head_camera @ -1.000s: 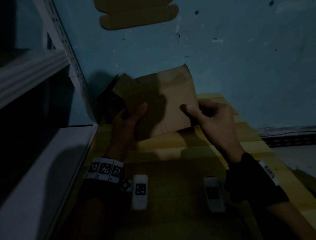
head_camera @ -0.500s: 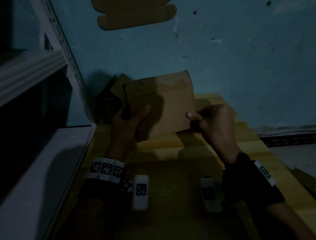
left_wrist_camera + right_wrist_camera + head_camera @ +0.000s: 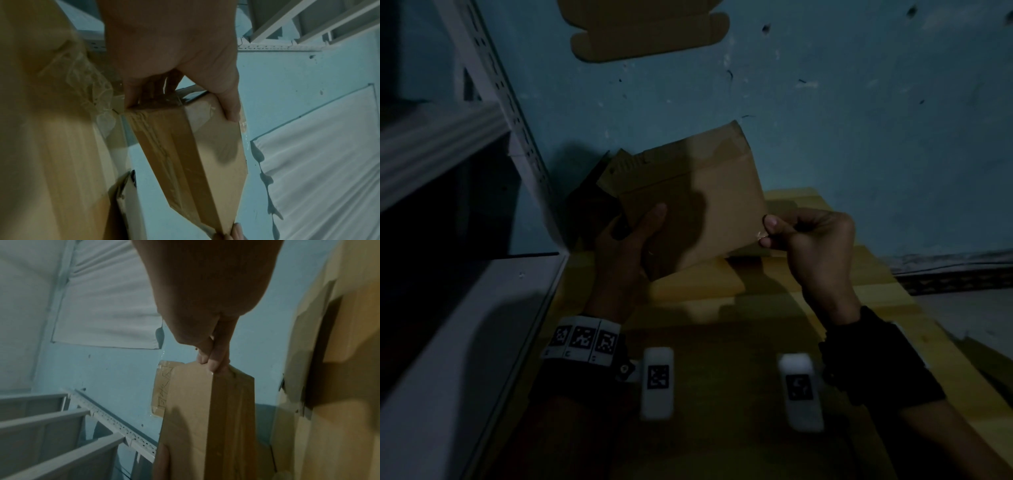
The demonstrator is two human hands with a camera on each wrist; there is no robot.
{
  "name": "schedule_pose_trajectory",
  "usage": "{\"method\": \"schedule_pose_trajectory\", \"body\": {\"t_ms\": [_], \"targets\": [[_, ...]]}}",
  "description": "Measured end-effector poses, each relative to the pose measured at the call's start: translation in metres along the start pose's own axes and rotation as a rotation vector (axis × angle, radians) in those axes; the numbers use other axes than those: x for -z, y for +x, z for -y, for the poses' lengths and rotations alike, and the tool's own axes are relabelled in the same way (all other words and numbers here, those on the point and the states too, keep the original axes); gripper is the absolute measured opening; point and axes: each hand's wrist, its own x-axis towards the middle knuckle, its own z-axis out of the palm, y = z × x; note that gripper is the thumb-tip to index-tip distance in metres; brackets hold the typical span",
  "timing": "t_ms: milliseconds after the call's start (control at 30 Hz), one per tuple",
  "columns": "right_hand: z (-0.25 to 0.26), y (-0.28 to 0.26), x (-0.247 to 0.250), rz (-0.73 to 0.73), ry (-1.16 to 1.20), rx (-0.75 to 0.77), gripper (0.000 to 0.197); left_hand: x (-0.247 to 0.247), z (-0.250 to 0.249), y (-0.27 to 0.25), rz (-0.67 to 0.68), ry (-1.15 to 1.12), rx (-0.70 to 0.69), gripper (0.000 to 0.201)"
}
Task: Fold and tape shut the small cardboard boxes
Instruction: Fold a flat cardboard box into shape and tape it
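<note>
A small flat brown cardboard box is held up above the yellow wooden table, its broad face toward me. My left hand grips its left end, thumb on the front face and fingers behind. The left wrist view shows wrinkled clear tape along the box's narrow side. My right hand pinches a small bit of clear tape at the box's lower right corner between thumb and forefinger. In the right wrist view the box hangs below those fingertips.
More flattened cardboard leans in the corner behind the box. A white metal shelf unit stands at the left. A cardboard blank lies on the blue floor beyond. The table's right edge drops off near my right forearm.
The box has tilted and risen slightly. My right hand slid from gripping the box's right edge to pinching the tape at its lower right corner.
</note>
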Motion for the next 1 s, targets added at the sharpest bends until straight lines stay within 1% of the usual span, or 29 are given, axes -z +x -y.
{"method": "schedule_pose_trajectory", "body": {"t_ms": [33, 67, 133, 167, 233, 267, 367, 400, 433, 500, 533, 567, 633, 667, 700, 767, 800, 833, 900, 1000], "targets": [[0.000, 0.000, 0.000, 0.003, 0.037, -0.003, 0.012, 0.001, 0.000, 0.000, -0.007, -0.008, 0.002, 0.033], [0.000, 0.000, -0.001, 0.007, 0.064, -0.009, 0.011, 0.001, 0.000, 0.000, -0.013, -0.011, 0.002, 0.036], [0.000, 0.000, -0.002, 0.016, 0.124, -0.045, 0.007, 0.002, 0.000, 0.000, -0.020, 0.005, -0.001, 0.051], [0.000, 0.000, -0.002, 0.022, 0.159, -0.075, 0.006, 0.002, 0.000, 0.000, -0.017, 0.009, -0.005, 0.055], [-0.001, 0.002, -0.003, 0.041, 0.196, -0.115, 0.017, 0.002, -0.001, 0.001, -0.012, 0.006, -0.012, 0.052], [-0.001, 0.002, -0.003, 0.060, 0.197, -0.126, 0.019, 0.002, 0.000, 0.001, -0.012, 0.014, -0.019, 0.049], [0.000, 0.002, -0.003, 0.108, 0.204, -0.145, 0.012, 0.003, 0.000, 0.002, -0.011, 0.051, -0.029, 0.038], [-0.001, 0.002, -0.003, 0.113, 0.204, -0.149, 0.010, 0.004, 0.000, 0.002, -0.017, 0.049, -0.030, 0.038], [-0.001, 0.002, -0.004, 0.117, 0.206, -0.148, 0.011, 0.004, 0.001, 0.002, -0.023, 0.040, -0.027, 0.042], [0.001, 0.002, -0.004, 0.125, 0.204, -0.135, 0.021, 0.004, 0.000, 0.002, -0.029, 0.026, -0.020, 0.056], [0.002, 0.002, -0.004, 0.132, 0.194, -0.128, 0.029, 0.005, 0.001, 0.002, -0.029, 0.030, -0.021, 0.057], [0.001, 0.002, -0.004, 0.143, 0.183, -0.123, 0.039, 0.005, 0.000, 0.002, -0.023, 0.040, -0.021, 0.049], [0.001, 0.002, -0.001, 0.177, 0.153, -0.128, 0.062, 0.006, 0.000, 0.003, -0.018, 0.057, -0.014, 0.024], [0.001, 0.002, -0.001, 0.176, 0.132, -0.142, 0.069, 0.006, 0.000, 0.003, -0.016, 0.057, -0.015, 0.017], [0.000, 0.002, 0.000, 0.152, 0.098, -0.157, 0.069, 0.006, 0.000, 0.003, -0.010, 0.055, -0.019, 0.014], [0.000, 0.003, 0.002, 0.101, -0.035, -0.164, 0.058, 0.003, -0.001, 0.001, 0.002, 0.053, -0.021, 0.012], [0.001, 0.003, 0.003, 0.110, -0.104, -0.166, 0.056, 0.003, -0.001, 0.000, 0.007, 0.051, -0.017, 0.012], [0.002, 0.002, 0.004, 0.145, -0.139, -0.174, 0.056, 0.003, 0.000, 0.000, 0.010, 0.049, -0.017, 0.013], [0.003, 0.001, 0.004, 0.241, -0.127, -0.198, 0.058, 0.003, 0.000, 0.001, 0.007, 0.061, -0.025, 0.017], [0.004, 0.001, 0.006, 0.304, -0.093, -0.210, 0.049, 0.006, -0.002, 0.002, 0.003, 0.096, -0.035, 0.038]]}}
